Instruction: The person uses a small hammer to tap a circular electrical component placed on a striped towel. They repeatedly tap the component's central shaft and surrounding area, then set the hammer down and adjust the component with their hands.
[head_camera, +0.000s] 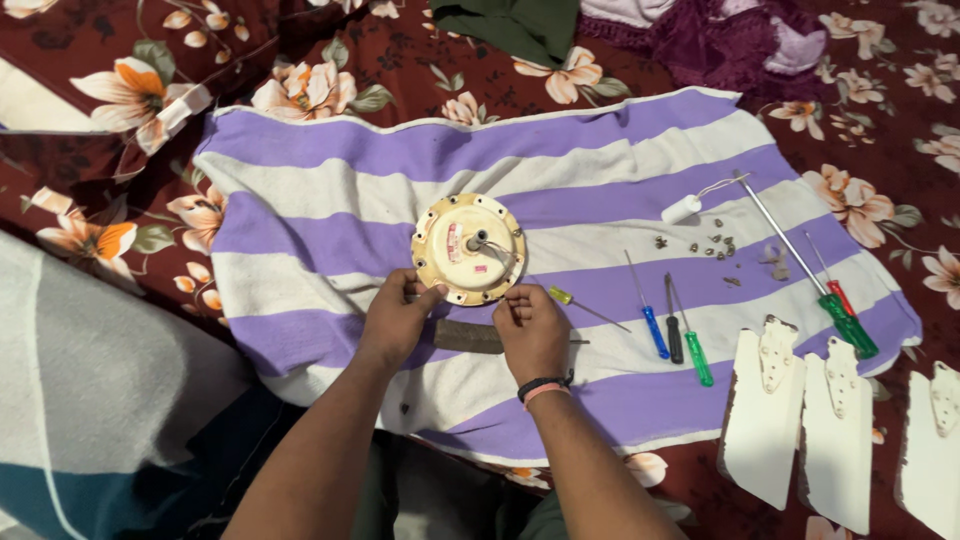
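Note:
A round cream-yellow fan motor housing (468, 248) lies on a purple and white striped towel (330, 215), a short shaft and wires at its centre. My left hand (397, 318) grips its near left rim. My right hand (532, 325) pinches the near right rim with its fingertips. A dark flat rectangular piece (466, 337) lies on the towel between my wrists. I wear a black and a pink band on the right wrist.
To the right on the towel lie several screwdrivers: yellow (563, 296), blue (652, 328), black (674, 340), green (697, 355), and a long green one (850, 325). Small screws (715, 247) and a white capacitor (682, 209) lie beyond. Three cream fan blades (765, 415) rest at right. A floral bedspread (120, 90) lies underneath.

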